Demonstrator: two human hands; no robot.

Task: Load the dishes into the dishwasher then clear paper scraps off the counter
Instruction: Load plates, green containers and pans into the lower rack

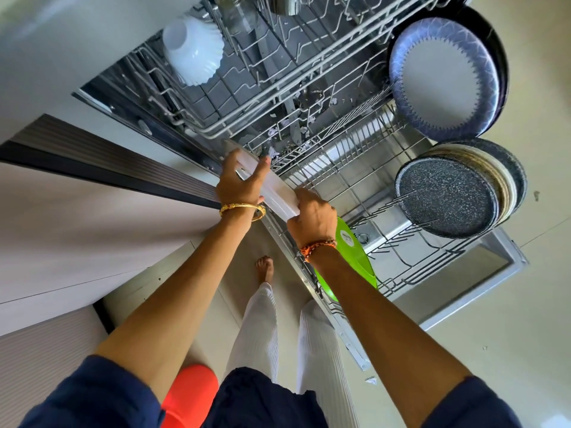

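Note:
I look down into an open dishwasher with both racks pulled out. My left hand (242, 180) and my right hand (310, 216) both grip a white rectangular tray (278, 193) held on edge over the lower rack (349, 168). In that rack stand a green plate (355, 257), a speckled dark pan (448, 197) with plates behind it, and a blue-rimmed white plate (441, 78) in front of a black pan. A white fluted bowl (193, 50) lies in the upper rack (278, 75). Paper scraps (273, 152) lie inside the dishwasher.
The counter edge (108, 159) and cabinet fronts run along the left. The dishwasher door (463, 288) lies open over the floor. An orange object (188, 393) sits near my legs, and one paper scrap (370, 380) lies on the floor.

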